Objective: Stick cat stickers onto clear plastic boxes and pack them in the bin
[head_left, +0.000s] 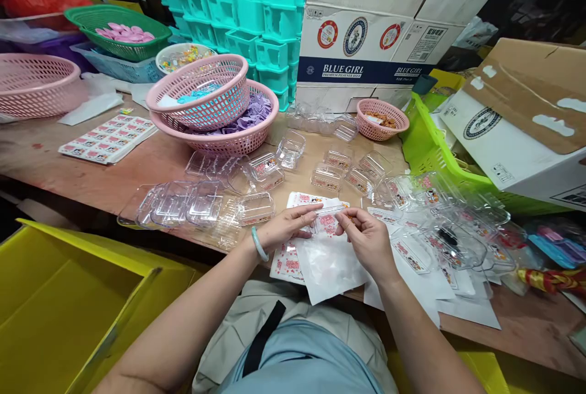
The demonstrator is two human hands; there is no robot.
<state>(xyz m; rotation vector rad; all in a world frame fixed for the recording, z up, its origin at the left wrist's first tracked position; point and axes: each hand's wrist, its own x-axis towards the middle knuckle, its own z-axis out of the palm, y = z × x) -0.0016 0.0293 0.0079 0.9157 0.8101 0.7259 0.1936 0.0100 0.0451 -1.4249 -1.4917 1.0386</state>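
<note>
Between my two hands is a clear plastic case (328,210), held low over printed sticker sheets (289,263). My left hand (292,224), with a pale bangle at the wrist, pinches the case's left end. At the other end, the thumb and fingers of my right hand (366,236) are closed on it. Pink and red print shows through or under the case; I cannot tell which. White backing paper (332,275) hangs over the table edge below my hands. Just left of them lies another clear case (255,208) with a printed label.
Several clear cases (171,202) lie left, and labelled cases (451,241) pile up right among papers. Behind stand pink baskets (196,98) of small parts, a small pink basket (382,119), turquoise crates (229,10) and beer cartons (357,34). A lime-green crate (439,144) bounds the right, a yellow bin (82,296) the lower left.
</note>
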